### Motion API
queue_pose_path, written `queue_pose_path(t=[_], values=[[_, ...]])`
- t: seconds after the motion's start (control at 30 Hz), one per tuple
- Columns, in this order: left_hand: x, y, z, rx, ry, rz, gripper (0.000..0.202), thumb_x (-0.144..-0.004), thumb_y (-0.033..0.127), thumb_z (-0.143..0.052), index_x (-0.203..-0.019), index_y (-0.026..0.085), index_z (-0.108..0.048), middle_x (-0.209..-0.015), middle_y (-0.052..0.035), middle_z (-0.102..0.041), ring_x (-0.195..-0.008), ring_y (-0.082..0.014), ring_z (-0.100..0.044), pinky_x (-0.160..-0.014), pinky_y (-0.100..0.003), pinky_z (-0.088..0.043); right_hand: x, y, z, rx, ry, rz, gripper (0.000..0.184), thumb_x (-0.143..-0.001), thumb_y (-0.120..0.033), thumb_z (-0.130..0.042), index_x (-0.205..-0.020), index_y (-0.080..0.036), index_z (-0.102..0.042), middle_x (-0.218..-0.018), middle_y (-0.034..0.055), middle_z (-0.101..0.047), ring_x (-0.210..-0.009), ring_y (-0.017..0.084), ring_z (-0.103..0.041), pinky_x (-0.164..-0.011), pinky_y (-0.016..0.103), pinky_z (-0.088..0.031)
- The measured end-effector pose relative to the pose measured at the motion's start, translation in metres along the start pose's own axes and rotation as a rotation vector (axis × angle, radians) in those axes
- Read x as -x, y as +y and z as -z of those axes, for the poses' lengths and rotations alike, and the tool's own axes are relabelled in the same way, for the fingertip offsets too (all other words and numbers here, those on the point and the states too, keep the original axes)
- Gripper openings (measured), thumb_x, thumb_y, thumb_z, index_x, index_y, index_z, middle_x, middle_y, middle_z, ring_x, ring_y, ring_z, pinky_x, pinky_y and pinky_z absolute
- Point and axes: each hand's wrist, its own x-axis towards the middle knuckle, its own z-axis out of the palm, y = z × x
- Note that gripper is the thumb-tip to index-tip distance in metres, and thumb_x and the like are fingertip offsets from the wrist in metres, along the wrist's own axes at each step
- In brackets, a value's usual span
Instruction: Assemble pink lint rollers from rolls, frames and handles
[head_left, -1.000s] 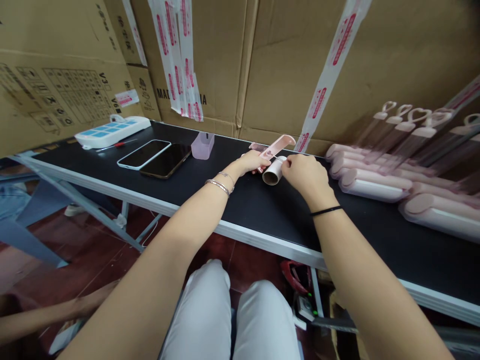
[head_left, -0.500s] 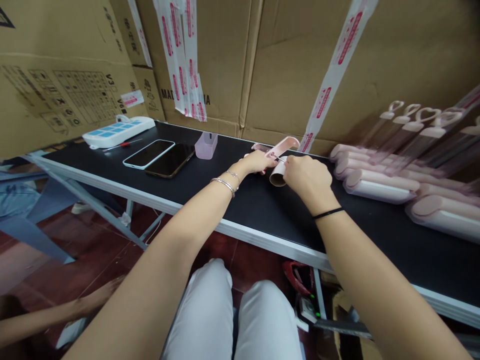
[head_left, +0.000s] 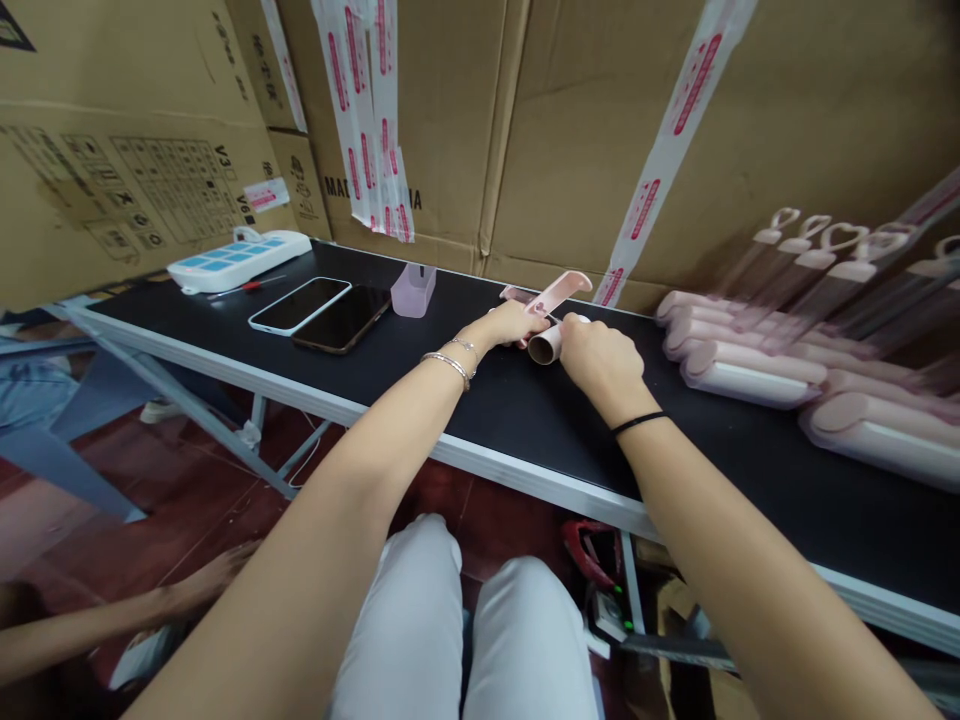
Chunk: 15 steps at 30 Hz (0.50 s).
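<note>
Mid-assembly, by the look of it: fitting a paper roll (head_left: 545, 345) onto a pink lint-roller handle (head_left: 551, 294) at the far middle of the black counter (head_left: 465, 400).

Left hand (head_left: 512, 324) closed around the lower part of the handle, pinning it down, with the curved grip end sticking up and away toward the cardboard boxes (head_left: 600, 130). Right hand (head_left: 598, 356) curled over the roll from the right, fingers wrapped on it, the open cardboard core facing near-left. Roll touching the counter just beside the left hand's fingertips, right at the handle's thin axle; impossible to tell how far the axle sits inside the core.

Likely next: lining the core up square with the axle and pushing the roll along it until seated, while keeping the handle steady. Calls for a firm left grip and a straight push from the right; a tilted core would probably jam.

To the right, rows of finished pink lint rollers (head_left: 750, 365) lying on the counter, well apart from the hands. To the left, two phones (head_left: 322, 315) side by side, a small translucent pink container (head_left: 414, 290) near them, and a white power strip (head_left: 238, 260) at the far left. Strips of printed packing tape (head_left: 367, 120) hanging down the boxes. Another person's arm (head_left: 97, 625) low at the near left, under the counter's level.
</note>
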Motion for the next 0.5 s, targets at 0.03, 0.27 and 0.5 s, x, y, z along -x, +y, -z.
queue_pose_path(t=[0.03, 0.27, 0.5], values=[[0.001, 0.000, 0.000, -0.027, -0.003, -0.026, 0.030, -0.081, 0.030, -0.058, -0.057, 0.015, -0.050, -0.048, 0.0007, -0.048, -0.045, -0.0081, -0.046, -0.043, -0.019, -0.028, 0.000, 0.000, 0.000, 0.006, -0.001, 0.002, 0.032, -0.092, -0.019, -0.030, -0.110, -0.015, -0.055, -0.094, 0.0181, -0.067, -0.086, 0.030, -0.068, -0.070, 0.037, -0.050], [0.001, -0.001, 0.001, -0.109, 0.031, -0.105, 0.022, -0.079, 0.030, -0.061, -0.065, 0.015, -0.054, -0.050, 0.0001, -0.052, -0.046, -0.0088, -0.050, -0.043, -0.018, -0.032, 0.000, 0.002, 0.000, 0.007, -0.008, 0.016, 0.033, -0.091, -0.018, -0.029, -0.111, -0.014, -0.056, -0.094, 0.0202, -0.067, -0.088, 0.031, -0.068, -0.070, 0.039, -0.050], [0.000, 0.003, -0.007, -0.117, -0.041, -0.093, 0.021, -0.079, 0.029, -0.060, -0.065, 0.014, -0.055, -0.053, -0.0019, -0.055, -0.046, -0.0100, -0.052, -0.044, -0.019, -0.035, -0.012, -0.010, 0.008, -0.055, -0.022, -0.013, 0.036, -0.091, -0.017, -0.030, -0.110, -0.010, -0.059, -0.101, 0.0222, -0.067, -0.092, 0.030, -0.067, -0.074, 0.039, -0.050]])
